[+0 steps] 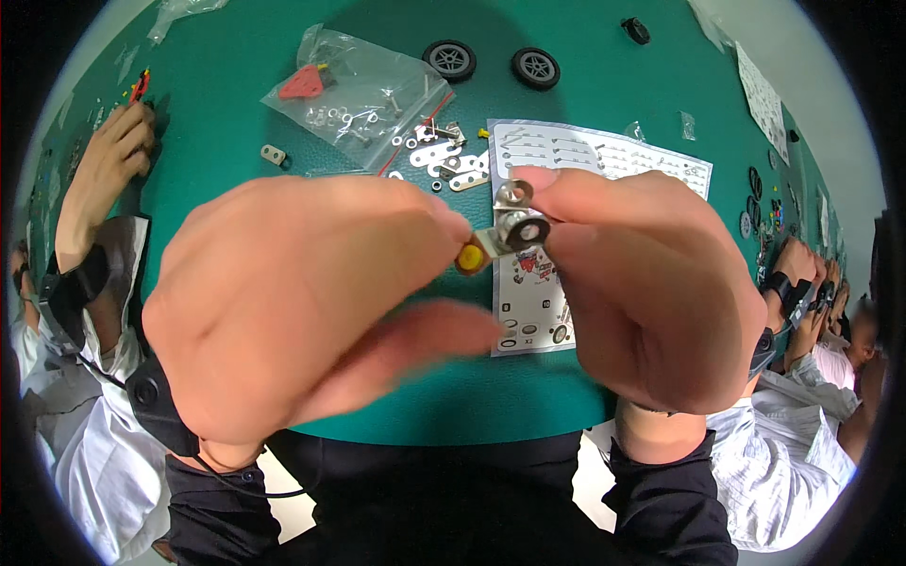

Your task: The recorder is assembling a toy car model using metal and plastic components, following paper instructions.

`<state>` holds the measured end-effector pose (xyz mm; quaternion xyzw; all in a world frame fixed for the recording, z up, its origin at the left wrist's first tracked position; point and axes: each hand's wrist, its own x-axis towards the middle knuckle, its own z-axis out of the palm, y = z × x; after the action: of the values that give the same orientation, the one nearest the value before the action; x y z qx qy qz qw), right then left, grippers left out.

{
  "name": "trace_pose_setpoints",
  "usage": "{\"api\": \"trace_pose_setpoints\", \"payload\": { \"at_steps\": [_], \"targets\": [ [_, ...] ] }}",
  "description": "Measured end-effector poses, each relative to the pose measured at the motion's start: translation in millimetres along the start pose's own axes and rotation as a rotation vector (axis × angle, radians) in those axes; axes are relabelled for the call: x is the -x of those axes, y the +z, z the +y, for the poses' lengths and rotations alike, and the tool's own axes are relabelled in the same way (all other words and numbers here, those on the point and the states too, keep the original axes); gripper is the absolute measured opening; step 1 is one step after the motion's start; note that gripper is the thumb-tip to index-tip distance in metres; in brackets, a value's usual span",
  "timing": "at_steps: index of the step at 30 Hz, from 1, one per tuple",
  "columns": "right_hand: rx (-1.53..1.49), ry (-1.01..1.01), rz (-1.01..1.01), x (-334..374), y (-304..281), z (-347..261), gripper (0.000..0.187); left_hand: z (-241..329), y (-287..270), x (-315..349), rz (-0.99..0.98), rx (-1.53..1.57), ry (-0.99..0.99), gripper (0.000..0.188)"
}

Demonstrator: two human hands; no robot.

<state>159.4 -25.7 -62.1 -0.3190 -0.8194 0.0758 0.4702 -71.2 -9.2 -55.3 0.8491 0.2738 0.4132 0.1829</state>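
My right hand (670, 292) pinches a small metal bracket assembly (514, 228) between thumb and fingers, above the table. The assembly has shiny round metal parts, a black ring and a yellow round piece (471, 257) at its left end. The index fingertip of my left hand (283, 292) reaches that end and seems to touch it. Its thumb is stretched out below, apart from the part and blurred by motion. The other left fingers are hidden, so its grip cannot be made out.
Beyond my hands lie a clear plastic bag (354, 99) with a red piece, loose metal strips (436, 156), two black wheels (449, 60) (536, 68) and a small block (274, 155). A printed instruction sheet (661, 168) lies partly under my right hand. Another person's hand (118, 146) rests at the left.
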Motion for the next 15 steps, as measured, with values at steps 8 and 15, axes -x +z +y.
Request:
{"api": "trace_pose_setpoints", "payload": {
  "at_steps": [8,15],
  "targets": [
    [-0.003,-0.026,-0.025,-6.3,1.0,-10.9,0.019,0.9,1.1,-1.3,-0.104,0.282,-0.18,0.034],
    [-0.034,-0.049,-0.02,-4.5,1.7,-5.7,0.02,4.2,4.8,1.3,-0.065,0.35,-0.284,0.033]
  ]
}}
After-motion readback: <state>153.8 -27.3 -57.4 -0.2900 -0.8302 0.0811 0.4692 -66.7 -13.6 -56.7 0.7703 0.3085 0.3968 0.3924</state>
